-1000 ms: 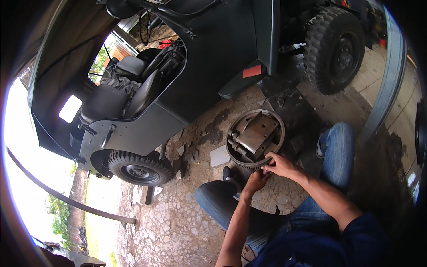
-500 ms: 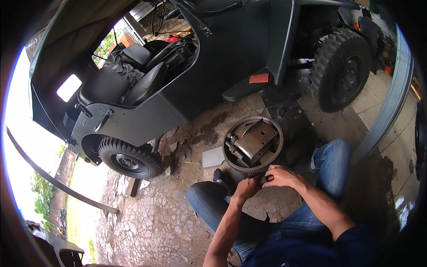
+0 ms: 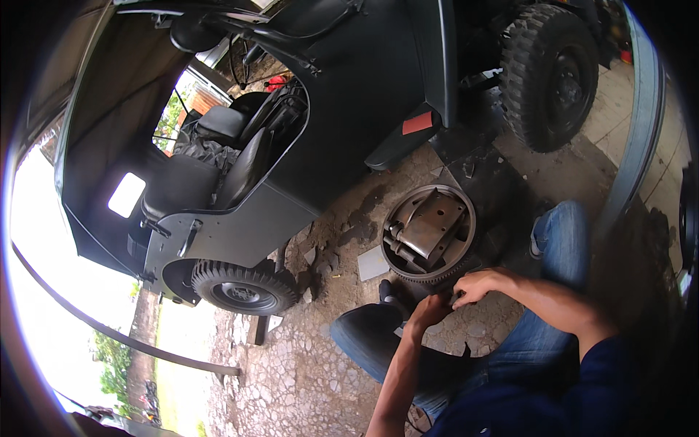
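- A round toothed flywheel (image 3: 429, 234) with a metal plate inside lies flat on the stone floor (image 3: 291, 379), just past the person's knees, at about 1 o'clock from the picture's middle.
- The left hand (image 3: 428, 309) sits at the wheel's 6 o'clock rim, fingers curled together; whether they pinch anything I cannot tell.
- The right hand (image 3: 480, 284) rests just beside it at about 5 o'clock on the rim, fingers bent and closed around something small, too blurred to name.
- The wheel is already off and on the ground; the work at its near edge looks, in my judgement, under way, not finished.
- A dark open car (image 3: 291, 146) stands at 11 o'clock.
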Demonstrator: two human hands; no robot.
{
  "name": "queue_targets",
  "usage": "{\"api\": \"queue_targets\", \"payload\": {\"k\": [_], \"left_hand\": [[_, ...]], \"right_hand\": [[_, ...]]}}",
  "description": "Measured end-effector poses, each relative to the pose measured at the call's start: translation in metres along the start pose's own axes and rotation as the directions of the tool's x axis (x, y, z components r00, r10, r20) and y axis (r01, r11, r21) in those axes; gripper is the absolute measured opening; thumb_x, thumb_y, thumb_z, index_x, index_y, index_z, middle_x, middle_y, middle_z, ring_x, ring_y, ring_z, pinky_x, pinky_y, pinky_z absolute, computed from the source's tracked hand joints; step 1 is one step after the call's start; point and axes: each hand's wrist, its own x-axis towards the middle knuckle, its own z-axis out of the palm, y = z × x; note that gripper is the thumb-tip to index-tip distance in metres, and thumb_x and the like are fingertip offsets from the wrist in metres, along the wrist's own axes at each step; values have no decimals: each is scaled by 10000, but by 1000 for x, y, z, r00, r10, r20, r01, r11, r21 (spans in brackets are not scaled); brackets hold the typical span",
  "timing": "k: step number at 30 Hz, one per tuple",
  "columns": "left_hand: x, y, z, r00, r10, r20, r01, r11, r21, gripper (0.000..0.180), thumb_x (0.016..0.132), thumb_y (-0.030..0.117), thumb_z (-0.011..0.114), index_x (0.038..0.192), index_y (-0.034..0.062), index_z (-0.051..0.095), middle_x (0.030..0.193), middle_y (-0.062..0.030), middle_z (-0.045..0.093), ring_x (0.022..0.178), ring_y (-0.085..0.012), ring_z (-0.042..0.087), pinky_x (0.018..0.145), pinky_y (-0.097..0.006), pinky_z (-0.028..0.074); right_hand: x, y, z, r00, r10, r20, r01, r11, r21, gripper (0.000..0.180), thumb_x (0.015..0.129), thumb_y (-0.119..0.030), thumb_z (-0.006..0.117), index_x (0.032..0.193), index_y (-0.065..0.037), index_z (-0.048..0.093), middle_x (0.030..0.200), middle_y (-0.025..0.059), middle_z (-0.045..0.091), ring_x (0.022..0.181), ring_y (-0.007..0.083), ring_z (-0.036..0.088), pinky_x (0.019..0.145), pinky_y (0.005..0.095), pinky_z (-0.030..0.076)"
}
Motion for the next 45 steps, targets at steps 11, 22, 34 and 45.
{"api": "queue_targets", "payload": {"k": [11,22,34,45], "left_hand": [[11,-11,9,989,-137,50,132,987,93,291,845,216,646,1029,-5,607,931,-255,644,953,-388,635,712,-443,502],[13,-15,15,992,-74,104,67,995,72,371,843,186,654,1152,1,566,1057,-252,632,1017,-367,630,774,-410,498],[18,-7,8,989,-111,99,103,991,88,378,881,362,596,1076,39,608,911,-243,658,905,-405,639,708,-464,503],[19,-5,9,985,-163,50,156,979,131,434,881,365,611,1165,41,555,1009,-252,646,962,-408,621,739,-470,504]], "right_hand": [[26,25,25,900,-264,-347,181,950,-254,596,699,-284,786,1146,2,516,985,219,661,957,377,643,814,451,513],[14,17,14,932,-264,-246,228,959,-167,516,803,-391,690,1129,-11,563,999,221,658,981,376,631,833,457,501],[25,43,20,927,-285,-244,259,957,-133,460,844,-391,671,1071,0,581,878,223,668,874,392,652,770,454,500],[11,20,10,917,-241,-317,193,966,-173,456,795,-240,699,1150,-1,539,1038,233,644,1000,391,623,864,457,495]]}}
